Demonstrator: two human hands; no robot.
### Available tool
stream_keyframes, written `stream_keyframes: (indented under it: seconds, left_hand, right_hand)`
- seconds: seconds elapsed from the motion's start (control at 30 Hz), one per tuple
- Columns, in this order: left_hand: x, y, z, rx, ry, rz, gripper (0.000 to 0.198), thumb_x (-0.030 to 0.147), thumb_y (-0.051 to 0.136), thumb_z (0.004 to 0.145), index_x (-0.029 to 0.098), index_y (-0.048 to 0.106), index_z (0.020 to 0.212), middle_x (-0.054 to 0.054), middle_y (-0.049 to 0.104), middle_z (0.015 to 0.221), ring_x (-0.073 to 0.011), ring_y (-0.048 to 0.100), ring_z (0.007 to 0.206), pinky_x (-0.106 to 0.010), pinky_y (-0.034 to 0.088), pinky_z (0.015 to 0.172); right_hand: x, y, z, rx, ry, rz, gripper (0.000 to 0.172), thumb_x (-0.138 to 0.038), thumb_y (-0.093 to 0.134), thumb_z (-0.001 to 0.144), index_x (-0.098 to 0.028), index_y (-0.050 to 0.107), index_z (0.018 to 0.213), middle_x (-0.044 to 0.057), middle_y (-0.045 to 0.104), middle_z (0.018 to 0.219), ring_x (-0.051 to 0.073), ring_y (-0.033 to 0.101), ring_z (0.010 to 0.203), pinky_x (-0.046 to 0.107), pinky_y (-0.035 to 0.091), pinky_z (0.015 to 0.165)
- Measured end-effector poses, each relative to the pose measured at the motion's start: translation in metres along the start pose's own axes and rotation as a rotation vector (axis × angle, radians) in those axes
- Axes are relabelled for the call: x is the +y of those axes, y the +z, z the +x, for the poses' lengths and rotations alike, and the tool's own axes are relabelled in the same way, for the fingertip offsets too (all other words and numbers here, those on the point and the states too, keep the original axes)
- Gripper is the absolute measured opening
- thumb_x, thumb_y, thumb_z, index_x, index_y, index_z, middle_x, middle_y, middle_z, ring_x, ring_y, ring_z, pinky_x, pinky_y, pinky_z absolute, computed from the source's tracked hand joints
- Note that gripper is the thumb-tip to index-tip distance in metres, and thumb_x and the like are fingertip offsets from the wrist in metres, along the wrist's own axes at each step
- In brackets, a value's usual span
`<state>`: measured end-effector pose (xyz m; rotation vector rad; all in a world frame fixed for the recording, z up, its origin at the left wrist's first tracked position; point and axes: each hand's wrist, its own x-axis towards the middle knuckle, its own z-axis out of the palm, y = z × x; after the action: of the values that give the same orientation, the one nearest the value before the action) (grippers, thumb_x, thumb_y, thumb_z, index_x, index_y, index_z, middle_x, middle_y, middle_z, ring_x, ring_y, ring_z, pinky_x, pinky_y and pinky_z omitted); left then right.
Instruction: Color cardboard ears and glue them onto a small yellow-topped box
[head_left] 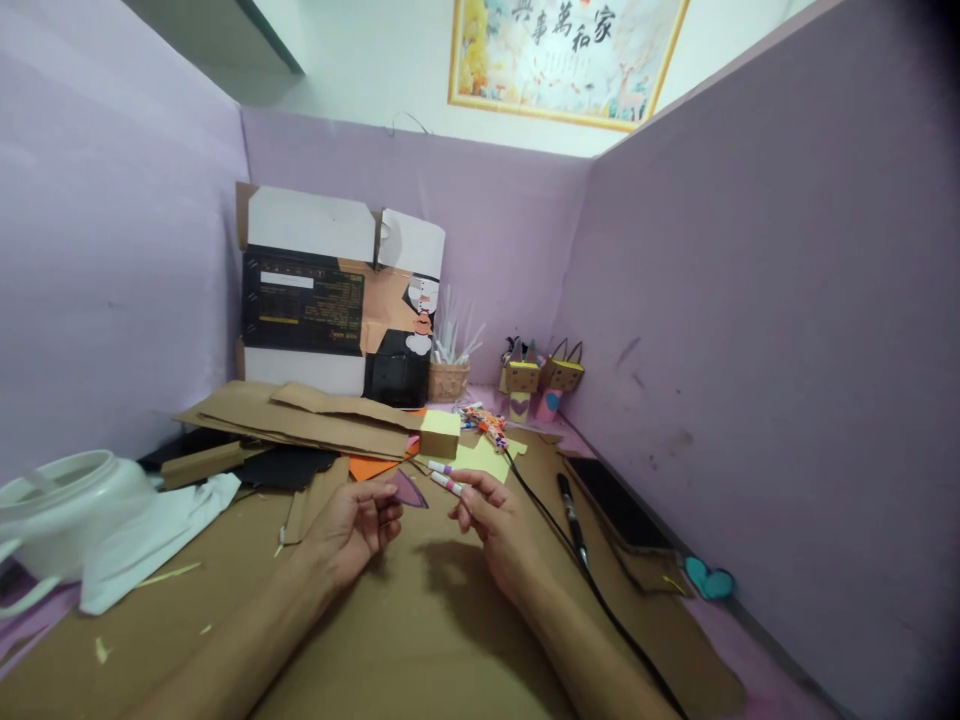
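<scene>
Pinching purple paper triangle (411,491): left hand (352,530); right hand (491,520) grasping markers (446,478); wicker basket (448,383) holds white sticks (454,335).

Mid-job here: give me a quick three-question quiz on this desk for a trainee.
1. True or false: the right hand holds a marker.
2. The left hand pinches a paper triangle. Which colour is it? A orange, B purple, C green.
3. Fill in: the black cable runs on the ___ side of the right hand.
Key: 1 true; 2 B; 3 right.
</scene>
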<state>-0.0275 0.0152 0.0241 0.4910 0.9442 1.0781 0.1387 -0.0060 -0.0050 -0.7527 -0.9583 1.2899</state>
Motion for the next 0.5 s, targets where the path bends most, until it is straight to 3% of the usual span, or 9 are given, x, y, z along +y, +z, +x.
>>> stream_keyframes:
  seconds: [0.13, 0.23, 0.3, 0.4, 0.5]
  left_hand:
    - [-0.002, -0.001, 0.001, -0.019, 0.063, 0.097, 0.009, 0.005, 0.057, 0.058, 0.012, 0.056, 0.063, 0.000, 0.057, 0.052, -0.0078, 0.050, 0.043, -0.017, 0.040, 0.041]
    - [-0.009, -0.006, 0.009, -0.027, 0.134, 0.468, 0.005, 0.009, 0.058, 0.054, 0.013, 0.055, 0.053, 0.004, 0.047, 0.039, -0.0061, 0.036, 0.033, -0.017, 0.027, 0.034]
    - [-0.013, -0.010, 0.016, 0.011, 0.219, 0.772, 0.003, 0.011, 0.058, 0.051, 0.014, 0.058, 0.050, 0.004, 0.045, 0.036, -0.0081, 0.035, 0.033, -0.019, 0.025, 0.035]
    - [-0.015, -0.015, 0.023, 0.092, 0.500, 1.038, 0.023, 0.013, 0.061, 0.049, 0.015, 0.068, 0.070, -0.003, 0.064, 0.062, -0.0156, 0.053, 0.053, -0.023, 0.037, 0.047]
    - [-0.013, -0.011, 0.018, 0.181, 0.781, 1.152, 0.034, 0.021, 0.060, 0.056, 0.017, 0.069, 0.089, -0.005, 0.066, 0.085, -0.0155, 0.055, 0.063, -0.025, 0.042, 0.059]
  right_hand:
    - [-0.008, -0.002, 0.001, -0.198, 0.229, 0.373, 0.024, -0.031, 0.064, 0.072, -0.015, 0.065, 0.089, -0.010, 0.042, 0.039, 0.006, 0.035, 0.038, 0.023, 0.044, 0.055]
    - [-0.013, -0.009, 0.003, -0.276, 0.389, 0.615, 0.015, -0.023, 0.055, 0.080, -0.015, 0.064, 0.089, -0.012, 0.031, 0.037, 0.004, 0.025, 0.034, 0.019, 0.046, 0.055]
    - [-0.015, -0.014, 0.004, -0.283, 0.439, 0.729, 0.018, -0.021, 0.047, 0.086, -0.015, 0.063, 0.090, -0.012, 0.028, 0.038, 0.004, 0.024, 0.034, 0.017, 0.047, 0.057]
    - [-0.015, -0.016, 0.004, -0.291, 0.479, 0.820, 0.026, -0.021, 0.037, 0.091, -0.014, 0.062, 0.093, -0.012, 0.026, 0.039, 0.004, 0.026, 0.034, 0.016, 0.047, 0.057]
    - [-0.012, -0.014, 0.003, -0.307, 0.516, 0.843, 0.029, -0.022, 0.034, 0.092, -0.014, 0.062, 0.094, -0.012, 0.026, 0.039, 0.004, 0.026, 0.034, 0.015, 0.047, 0.056]
